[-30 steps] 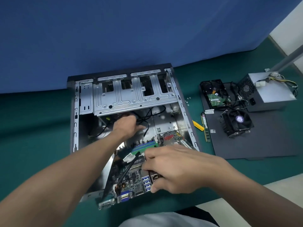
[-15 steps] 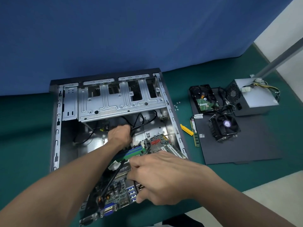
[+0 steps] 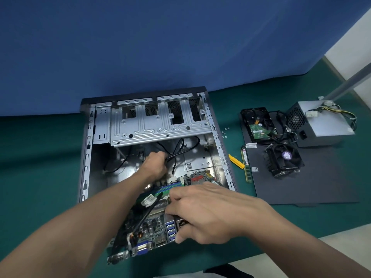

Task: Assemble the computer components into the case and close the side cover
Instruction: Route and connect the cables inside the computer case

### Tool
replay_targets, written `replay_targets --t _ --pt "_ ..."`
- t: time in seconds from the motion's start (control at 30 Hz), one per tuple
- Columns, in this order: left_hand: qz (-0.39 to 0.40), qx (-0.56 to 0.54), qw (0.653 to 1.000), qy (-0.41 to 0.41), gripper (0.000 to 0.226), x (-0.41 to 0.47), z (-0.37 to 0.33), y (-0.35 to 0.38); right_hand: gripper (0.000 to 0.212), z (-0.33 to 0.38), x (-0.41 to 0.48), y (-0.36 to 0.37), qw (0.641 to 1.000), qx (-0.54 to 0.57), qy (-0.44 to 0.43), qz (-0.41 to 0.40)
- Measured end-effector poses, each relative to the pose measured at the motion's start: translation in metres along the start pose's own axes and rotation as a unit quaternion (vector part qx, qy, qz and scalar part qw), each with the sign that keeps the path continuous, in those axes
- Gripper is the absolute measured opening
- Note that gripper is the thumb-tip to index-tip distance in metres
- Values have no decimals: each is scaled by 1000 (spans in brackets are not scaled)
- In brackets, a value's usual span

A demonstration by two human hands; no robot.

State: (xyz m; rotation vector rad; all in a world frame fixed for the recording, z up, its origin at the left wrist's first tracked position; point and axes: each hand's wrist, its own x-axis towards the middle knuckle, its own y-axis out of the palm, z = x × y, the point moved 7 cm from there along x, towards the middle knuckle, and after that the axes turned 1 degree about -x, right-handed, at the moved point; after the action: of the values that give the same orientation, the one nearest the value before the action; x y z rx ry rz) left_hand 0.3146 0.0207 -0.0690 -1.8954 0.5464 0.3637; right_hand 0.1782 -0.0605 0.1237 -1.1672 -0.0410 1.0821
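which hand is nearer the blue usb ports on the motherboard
Right. The right hand grips the motherboard edge right beside the blue usb ports; the left hand is farther back inside the case, holding black cables.

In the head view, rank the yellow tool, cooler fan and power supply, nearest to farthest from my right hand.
From the right hand:
1. yellow tool, just right of the case.
2. cooler fan, on the dark side panel.
3. power supply, far right, at the back.
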Motion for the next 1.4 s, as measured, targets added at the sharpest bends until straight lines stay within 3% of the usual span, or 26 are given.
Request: replay_targets --t 0.27,0.43,0.6,0.9,1.03,1.27,1.4 --pt "30 -91 995 -41 36 8 5 13 38 5 -3 -2 1000 -8 -10 -10" --pt "50 -70 994 -65 39 11 1 18 35 7 -5 -1 1000 -1 -14 -20" --pt "28 50 996 -65 52 14 -12 17 32 6 -1 -2 1000 -4 -18 -20" --pt "-4 134 991 -10 19 14 -27 12 30 3 -1 0 998 -26 -42 -43" --pt "-5 143 990 7 28 -1 -18 -12 30 0 -4 5 996 -32 -50 -65" --pt "-38 179 982 39 10 -31 -4 -61 28 1 -8 6 993 -54 -67 -86" --pt "-18 177 983 54 5 -45 -8 -72 29 -3 -7 5 993 -46 -60 -94"
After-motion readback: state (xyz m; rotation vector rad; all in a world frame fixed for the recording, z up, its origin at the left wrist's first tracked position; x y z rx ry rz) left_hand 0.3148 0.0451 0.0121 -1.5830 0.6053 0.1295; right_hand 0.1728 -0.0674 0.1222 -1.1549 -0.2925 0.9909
